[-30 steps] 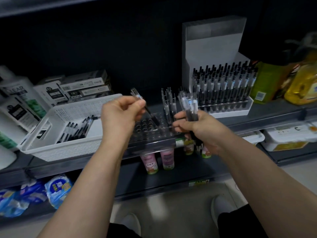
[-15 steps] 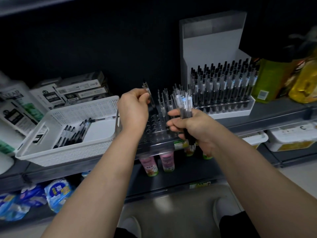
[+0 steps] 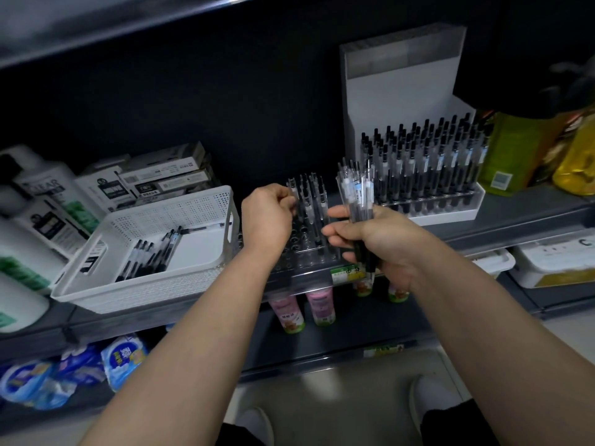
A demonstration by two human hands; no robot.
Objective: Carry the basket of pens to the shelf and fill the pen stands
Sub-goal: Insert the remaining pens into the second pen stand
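A white perforated basket point(image 3: 206, 204) sits on the grey shelf, with several black pens point(image 3: 151, 252) lying in it. To its right stands a clear pen stand point(image 3: 306, 255), with a few pens upright in its back rows. My left hand point(image 3: 267, 217) pinches one pen point(image 3: 294, 196) that stands upright in the stand's back left holes. My right hand point(image 3: 376, 239) grips a bundle of several pens point(image 3: 357, 194), tips down, just right of the stand.
A white pen stand point(image 3: 444, 210) full of pens sits further right, with yellow bottles point(image 3: 576, 156) beyond. Boxes point(image 3: 161, 178) and white bottles point(image 3: 42, 201) crowd the left. Small bottles point(image 3: 318, 307) and blue packs point(image 3: 122, 358) fill the lower shelf.
My left hand carried one pen from above the stand's front down into its back left rows. My right hand kept its bundle and shifted slightly.
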